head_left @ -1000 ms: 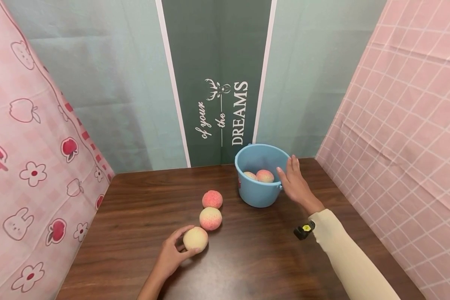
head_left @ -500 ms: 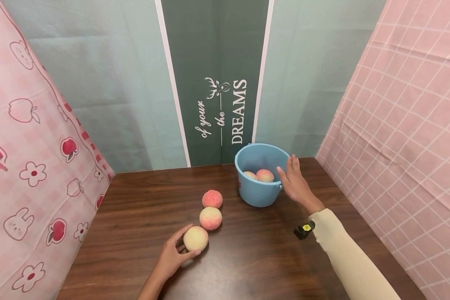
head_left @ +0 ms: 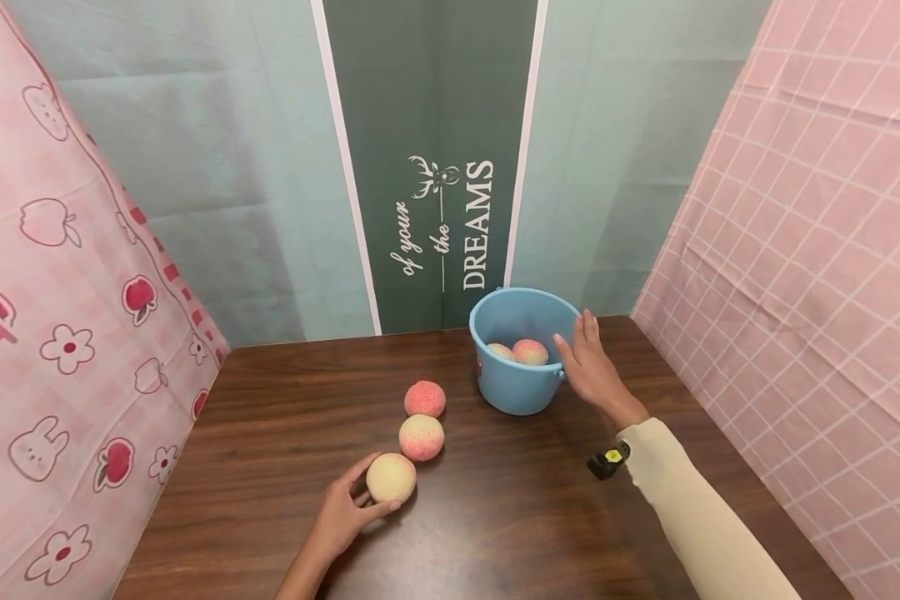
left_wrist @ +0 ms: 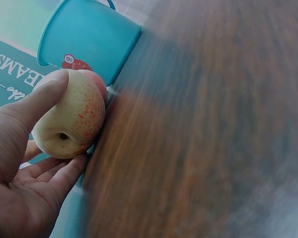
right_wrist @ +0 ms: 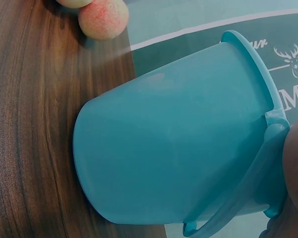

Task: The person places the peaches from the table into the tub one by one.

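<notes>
In the head view my left hand (head_left: 343, 510) holds a pale yellow peach (head_left: 392, 478) at the table's front, thumb on the near side and fingers behind. The left wrist view shows that peach (left_wrist: 72, 121) with red speckles and a stem hollow. Just beyond it are a yellow-pink peach (head_left: 422, 437) and a redder peach (head_left: 424, 400), close together. A blue bucket (head_left: 520, 392) stands upright at the back right, two peaches (head_left: 530, 352) visible inside. My right hand (head_left: 592, 371) rests against the bucket's right rim with fingers extended. In the right wrist view the bucket's handle (right_wrist: 238, 196) hangs down its side.
The brown wooden table (head_left: 270, 442) ends at a grey-green curtain (head_left: 217, 183) behind the bucket. Pink printed cloth (head_left: 82, 333) borders the left side, and pink checked cloth (head_left: 817, 292) the right. A black wrist device (head_left: 607, 460) sits at my right cuff.
</notes>
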Demonstrator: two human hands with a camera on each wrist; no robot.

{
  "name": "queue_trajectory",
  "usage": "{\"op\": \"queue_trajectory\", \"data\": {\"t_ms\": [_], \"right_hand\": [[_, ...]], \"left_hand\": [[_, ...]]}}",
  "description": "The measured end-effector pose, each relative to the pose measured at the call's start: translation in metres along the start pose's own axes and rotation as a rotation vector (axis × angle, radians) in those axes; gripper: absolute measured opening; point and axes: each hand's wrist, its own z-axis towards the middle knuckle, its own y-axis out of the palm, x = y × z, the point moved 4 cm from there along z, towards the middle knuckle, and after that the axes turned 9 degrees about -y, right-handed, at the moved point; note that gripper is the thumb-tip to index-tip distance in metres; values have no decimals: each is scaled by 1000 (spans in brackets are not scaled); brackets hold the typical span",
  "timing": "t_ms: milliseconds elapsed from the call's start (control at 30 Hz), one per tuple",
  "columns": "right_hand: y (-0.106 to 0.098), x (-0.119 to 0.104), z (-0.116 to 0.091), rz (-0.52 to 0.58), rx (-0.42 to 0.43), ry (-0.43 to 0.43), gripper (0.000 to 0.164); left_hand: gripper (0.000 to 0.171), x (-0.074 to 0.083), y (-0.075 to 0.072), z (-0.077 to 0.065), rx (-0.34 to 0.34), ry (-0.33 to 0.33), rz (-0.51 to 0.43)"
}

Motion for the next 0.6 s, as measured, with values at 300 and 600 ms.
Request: {"op": "queue_trajectory", "data": {"t_ms": [300,600], "right_hand": [[-1,0,2,-5,7,-4,84],[1,1,0,-3,-4,-6,84]], "left_hand": [[80,3,-1,3,11,-2,-23],[75,2,-2,1,35,3,-34]]}}
